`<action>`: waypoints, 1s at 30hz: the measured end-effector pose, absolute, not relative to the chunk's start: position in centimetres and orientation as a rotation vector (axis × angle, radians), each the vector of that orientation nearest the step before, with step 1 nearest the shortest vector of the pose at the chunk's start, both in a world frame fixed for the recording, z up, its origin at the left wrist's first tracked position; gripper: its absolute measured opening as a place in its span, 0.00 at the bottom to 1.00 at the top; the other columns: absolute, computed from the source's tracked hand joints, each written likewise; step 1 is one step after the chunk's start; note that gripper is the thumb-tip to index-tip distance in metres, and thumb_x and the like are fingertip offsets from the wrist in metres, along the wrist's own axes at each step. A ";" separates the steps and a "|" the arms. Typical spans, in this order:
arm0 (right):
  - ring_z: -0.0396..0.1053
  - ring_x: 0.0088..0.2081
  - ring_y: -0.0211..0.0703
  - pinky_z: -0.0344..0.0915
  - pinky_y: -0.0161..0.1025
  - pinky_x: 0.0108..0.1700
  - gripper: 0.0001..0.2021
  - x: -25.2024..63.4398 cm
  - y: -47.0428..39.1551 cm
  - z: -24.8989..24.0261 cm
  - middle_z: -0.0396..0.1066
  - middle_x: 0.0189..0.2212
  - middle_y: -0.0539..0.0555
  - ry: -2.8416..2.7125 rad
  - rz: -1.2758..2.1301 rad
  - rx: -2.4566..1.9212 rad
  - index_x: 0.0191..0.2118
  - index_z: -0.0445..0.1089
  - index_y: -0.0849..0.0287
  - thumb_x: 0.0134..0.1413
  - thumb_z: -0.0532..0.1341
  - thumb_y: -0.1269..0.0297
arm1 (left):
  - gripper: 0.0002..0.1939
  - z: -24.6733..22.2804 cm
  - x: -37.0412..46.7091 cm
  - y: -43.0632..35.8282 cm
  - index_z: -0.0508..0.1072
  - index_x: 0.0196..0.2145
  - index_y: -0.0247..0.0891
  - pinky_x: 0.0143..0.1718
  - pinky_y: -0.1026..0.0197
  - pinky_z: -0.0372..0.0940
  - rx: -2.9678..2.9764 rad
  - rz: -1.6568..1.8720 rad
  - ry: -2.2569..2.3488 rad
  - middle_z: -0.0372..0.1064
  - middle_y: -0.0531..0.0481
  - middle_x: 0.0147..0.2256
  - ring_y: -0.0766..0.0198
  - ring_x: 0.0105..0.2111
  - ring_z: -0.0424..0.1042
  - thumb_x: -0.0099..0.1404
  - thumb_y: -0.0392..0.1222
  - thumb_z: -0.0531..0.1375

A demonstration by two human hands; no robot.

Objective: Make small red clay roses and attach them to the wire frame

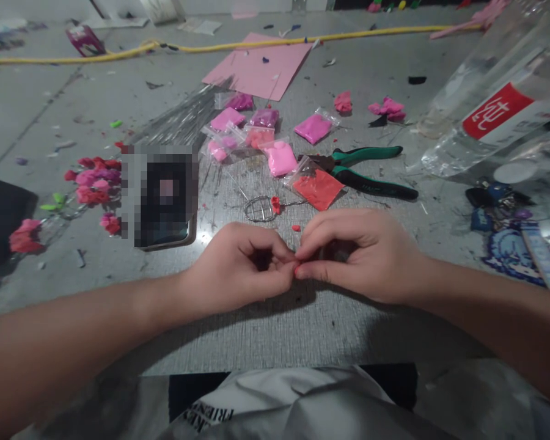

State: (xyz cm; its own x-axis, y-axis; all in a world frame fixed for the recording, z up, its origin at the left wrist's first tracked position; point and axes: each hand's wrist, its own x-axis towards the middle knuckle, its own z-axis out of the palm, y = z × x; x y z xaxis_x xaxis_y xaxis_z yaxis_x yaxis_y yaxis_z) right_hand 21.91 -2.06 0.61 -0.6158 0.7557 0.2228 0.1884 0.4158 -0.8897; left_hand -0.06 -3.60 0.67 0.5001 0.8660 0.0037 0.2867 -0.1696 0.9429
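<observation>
My left hand (pixel 245 260) and my right hand (pixel 357 253) meet fingertip to fingertip low over the table. Between their pinched fingers shows a tiny bit of red clay (pixel 296 269), mostly hidden. Just beyond them lies another small red clay piece (pixel 296 228). Farther on is a bent wire frame (pixel 259 209) with a red clay flower (pixel 275 205) on it. A bag of red clay (pixel 318 188) rests behind my right hand, against green-handled pliers (pixel 371 171).
Several bags of pink clay (pixel 282 157) lie behind. At left are a phone (pixel 190 232), a bundle of wires (pixel 178 119) and clay flowers (pixel 94 180). Plastic bottles (pixel 499 116) and a blue keychain (pixel 513 250) are at right. A yellow cable (pixel 233 47) crosses the back.
</observation>
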 end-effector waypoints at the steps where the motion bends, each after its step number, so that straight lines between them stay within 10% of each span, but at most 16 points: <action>1: 0.75 0.33 0.38 0.70 0.34 0.31 0.05 21.8 -2.1 0.6 0.78 0.31 0.50 -2.004 1.275 -0.833 0.34 0.79 0.58 0.53 0.74 0.67 | 0.07 0.7 -0.1 -3.7 0.76 0.24 0.35 0.21 0.71 0.60 1.768 0.706 0.991 0.72 0.54 0.20 0.73 0.19 0.66 0.60 0.34 0.66; 15: 0.73 0.27 0.35 0.67 0.31 0.27 0.11 21.6 -1.6 -0.4 0.77 0.28 0.50 -1.534 1.793 -0.875 0.38 0.78 0.60 0.52 0.75 0.63 | 0.05 0.5 -0.1 -4.3 0.78 0.33 0.36 0.17 0.71 0.61 1.560 0.719 1.035 0.70 0.56 0.20 0.73 0.16 0.66 0.67 0.38 0.64; 24: 0.65 0.20 0.31 0.62 0.31 0.21 0.11 21.9 -1.0 -0.2 0.71 0.23 0.45 -1.487 1.540 -0.931 0.42 0.77 0.59 0.57 0.72 0.60 | 0.15 0.5 -1.6 -2.6 0.79 0.51 0.34 0.47 0.59 0.72 2.407 0.535 0.726 0.77 0.41 0.44 0.60 0.43 0.76 0.69 0.37 0.61; 30: 0.67 0.23 0.32 0.62 0.32 0.23 0.07 21.9 -1.1 0.1 0.73 0.26 0.46 -1.582 1.444 -0.963 0.39 0.78 0.59 0.59 0.71 0.62 | 0.14 -0.7 -1.4 -3.2 0.81 0.52 0.37 0.46 0.59 0.73 2.510 0.453 0.773 0.76 0.41 0.45 0.59 0.42 0.76 0.73 0.40 0.60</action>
State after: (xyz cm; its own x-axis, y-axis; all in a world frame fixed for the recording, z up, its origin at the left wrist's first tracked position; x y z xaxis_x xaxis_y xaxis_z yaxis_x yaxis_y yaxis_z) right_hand 21.93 -1.13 0.10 -0.4159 0.9080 0.0508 0.0319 0.0704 -0.9970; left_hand -1.36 -3.20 -0.71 0.7865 0.5939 0.1694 0.4379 -0.7297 0.5252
